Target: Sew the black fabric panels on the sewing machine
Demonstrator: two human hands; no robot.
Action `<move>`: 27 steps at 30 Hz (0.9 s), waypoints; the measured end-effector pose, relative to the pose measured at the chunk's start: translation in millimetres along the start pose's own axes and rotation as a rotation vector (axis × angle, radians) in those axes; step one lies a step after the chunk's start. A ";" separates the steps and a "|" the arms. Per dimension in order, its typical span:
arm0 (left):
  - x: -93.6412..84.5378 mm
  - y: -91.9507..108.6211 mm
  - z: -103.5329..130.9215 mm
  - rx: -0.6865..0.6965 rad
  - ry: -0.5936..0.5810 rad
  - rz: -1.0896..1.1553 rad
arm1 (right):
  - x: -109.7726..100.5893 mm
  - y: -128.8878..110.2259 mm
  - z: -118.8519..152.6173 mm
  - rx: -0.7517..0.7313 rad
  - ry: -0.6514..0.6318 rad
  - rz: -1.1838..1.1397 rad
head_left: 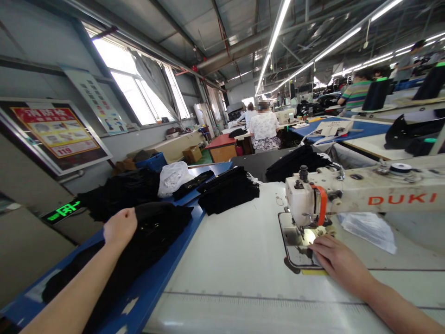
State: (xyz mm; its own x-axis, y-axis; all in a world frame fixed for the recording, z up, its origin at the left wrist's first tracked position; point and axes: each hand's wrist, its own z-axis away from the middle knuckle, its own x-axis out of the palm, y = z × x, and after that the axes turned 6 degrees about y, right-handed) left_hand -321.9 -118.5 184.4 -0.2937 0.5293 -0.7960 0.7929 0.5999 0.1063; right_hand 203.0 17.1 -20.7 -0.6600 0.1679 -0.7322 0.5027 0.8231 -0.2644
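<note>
On the left, my left hand [120, 226] is closed on the edge of a black fabric piece [158, 227], which lies with other dark cloth on a blue table [181, 250]. Small metal bits shine on that cloth. My right hand [335, 255] rests by the needle area of a white sewing machine [361, 195] marked DUKI. Its fingers are pressed together at the metal needle plate [295, 241], under a lit lamp. Whatever lies between those fingertips is too small or hidden to make out.
Stacked black fabric pieces [227, 190] lie at the white tabletop's [222, 250] back edge, with another dark stack [299, 162] behind the machine head. A white plastic bag [174, 178] sits at the back left. A ruler strip [278, 299] runs along the front. Co-workers [264, 127] sit farther off.
</note>
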 end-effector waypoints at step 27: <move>84.2 253.5 227.6 0.343 -0.594 0.929 | -69.5 61.0 27.1 0.396 0.110 0.323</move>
State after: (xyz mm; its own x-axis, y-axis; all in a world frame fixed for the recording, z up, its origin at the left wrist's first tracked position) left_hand -24.1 -58.4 8.7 0.7043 0.2613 -0.6600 0.7017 -0.1156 0.7030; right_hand 294.6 40.9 -2.9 -0.4803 0.4527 -0.7512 0.8490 0.4551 -0.2685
